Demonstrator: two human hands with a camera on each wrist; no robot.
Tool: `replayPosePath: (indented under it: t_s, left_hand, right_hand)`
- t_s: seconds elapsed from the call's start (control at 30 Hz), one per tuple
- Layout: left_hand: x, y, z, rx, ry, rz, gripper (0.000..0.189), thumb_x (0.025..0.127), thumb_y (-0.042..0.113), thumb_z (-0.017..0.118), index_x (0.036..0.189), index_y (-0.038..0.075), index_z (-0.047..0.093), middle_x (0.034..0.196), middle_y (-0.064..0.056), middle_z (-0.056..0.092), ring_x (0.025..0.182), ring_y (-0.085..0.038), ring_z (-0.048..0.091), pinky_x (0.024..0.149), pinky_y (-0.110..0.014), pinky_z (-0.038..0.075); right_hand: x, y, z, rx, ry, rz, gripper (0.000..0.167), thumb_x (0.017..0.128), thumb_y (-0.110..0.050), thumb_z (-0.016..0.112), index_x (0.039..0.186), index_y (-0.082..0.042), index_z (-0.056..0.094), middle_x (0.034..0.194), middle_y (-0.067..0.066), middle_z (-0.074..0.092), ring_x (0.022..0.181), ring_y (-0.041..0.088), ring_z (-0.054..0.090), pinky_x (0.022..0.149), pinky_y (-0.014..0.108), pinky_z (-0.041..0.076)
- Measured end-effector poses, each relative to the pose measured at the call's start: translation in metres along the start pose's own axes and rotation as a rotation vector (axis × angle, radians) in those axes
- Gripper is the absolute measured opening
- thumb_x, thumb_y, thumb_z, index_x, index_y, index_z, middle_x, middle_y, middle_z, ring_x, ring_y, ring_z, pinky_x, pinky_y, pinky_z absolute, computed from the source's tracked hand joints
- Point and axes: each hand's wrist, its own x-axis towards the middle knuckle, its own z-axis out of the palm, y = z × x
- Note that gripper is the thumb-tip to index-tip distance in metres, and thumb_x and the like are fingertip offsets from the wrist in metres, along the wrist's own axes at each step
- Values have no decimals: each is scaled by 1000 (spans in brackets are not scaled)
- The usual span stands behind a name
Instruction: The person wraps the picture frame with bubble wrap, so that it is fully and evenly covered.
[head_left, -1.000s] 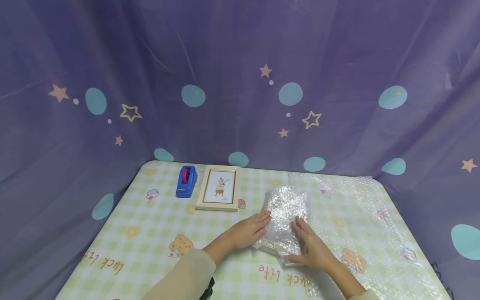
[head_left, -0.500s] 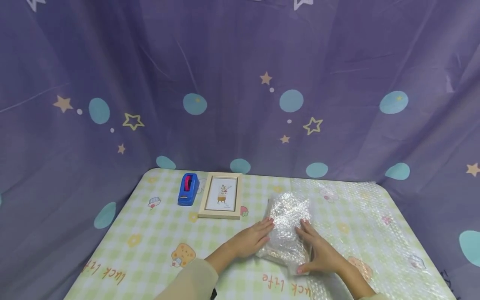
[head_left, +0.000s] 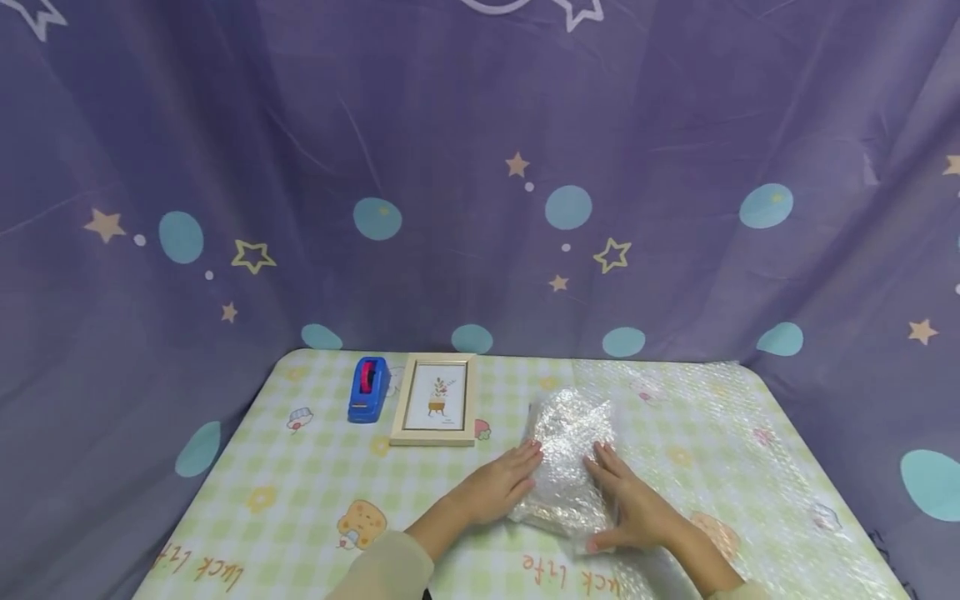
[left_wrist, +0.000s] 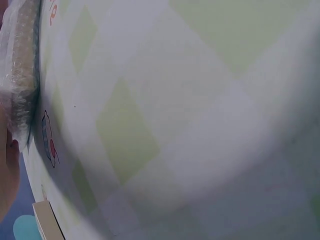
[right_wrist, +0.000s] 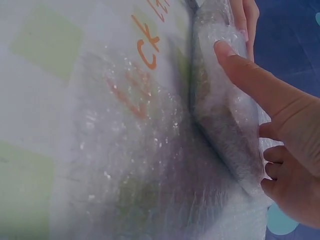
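A flat, boxy package wrapped in bubble wrap (head_left: 567,467) lies on the table right of the middle. My left hand (head_left: 491,490) rests along its left side, fingers extended onto the top. On the opposite side, my right hand (head_left: 636,510) presses with spread fingers on the top, the thumb reaching to the near edge. The right wrist view shows that thumb (right_wrist: 250,75) straight against the wrap at the package's end. In the left wrist view, only part of the left hand (left_wrist: 7,175) appears beside the package (left_wrist: 20,70). What is inside the wrap cannot be made out.
A sheet of bubble wrap (head_left: 738,467) spreads over the table's right side and under the package. Back left stand a blue tape dispenser (head_left: 367,392) with a pink roll and a wooden picture frame (head_left: 437,400). A purple curtain (head_left: 450,150) hangs behind.
The camera view has tilted and shifted slightly. The right thumb has moved a little nearer along the package's near edge; the left hand stays at its side.
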Motion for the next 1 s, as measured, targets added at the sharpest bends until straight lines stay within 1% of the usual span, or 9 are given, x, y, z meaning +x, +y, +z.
replayPosePath:
  t_s: [0.23,0.33,0.5,0.6,0.7,0.8,0.87,0.93,1.0]
  left_hand:
    - [0,-4,-3,-5,-9,7,49,105,30,33,148,7,34,158,-9,28,148,-23,26,121,-44,26]
    - [1,-5,-1,-21,5,10,49,105,30,33,148,6,34,158,-10,27,148,-25,26,121,-44,26]
    - [-1,-3,1,-20,10,-5,49,105,29,33,148,6,34,158,-11,27,148,-24,25,121,-43,26]
    - [0,-2,2,-21,16,-10,49,105,29,33,148,6,34,158,-11,27,148,-25,26,120,-43,27]
    - [-2,-1,3,-24,20,-4,49,105,29,33,148,6,35,158,-12,28,147,-26,27,120,-44,28]
    - [-3,0,4,-17,24,5,49,105,28,33,148,6,35,158,-12,28,147,-27,28,120,-44,28]
    - [-2,0,3,-9,24,4,49,105,29,33,148,6,34,158,-12,27,147,-26,27,120,-44,28]
    - [-1,0,2,-10,19,-6,49,105,29,33,148,7,33,159,-11,26,148,-25,26,120,-43,27]
    - [-1,0,0,-10,15,-19,49,105,30,32,149,8,33,159,-10,26,148,-24,25,121,-42,26]
  right_hand:
    - [6,3,-5,15,-34,-30,120,51,-62,82,141,6,40,151,35,25,140,55,24,108,62,30]
    - [5,5,-5,23,-18,-36,120,51,-63,81,140,6,41,151,35,26,139,55,25,107,62,30]
    - [2,9,-4,98,16,-61,114,52,-58,82,139,5,44,150,35,28,137,56,27,105,64,32]
    - [1,13,-5,148,75,-81,106,54,-48,86,137,5,47,148,35,33,133,57,33,100,68,35]
    - [-2,17,-3,148,183,-76,93,58,-38,87,133,5,51,142,32,44,128,52,44,96,65,41]
    - [-3,20,-1,114,307,-44,79,63,-30,86,128,3,55,136,26,53,122,45,52,96,55,47]
    - [-3,21,0,107,364,-18,73,65,-26,86,127,2,57,134,22,57,121,41,55,102,36,49]
    - [-2,22,0,112,379,-10,71,67,-24,85,126,2,57,133,23,56,120,41,55,102,36,48]
    - [-2,20,3,108,353,-1,73,68,-26,84,128,3,56,137,24,53,124,44,51,104,39,46]
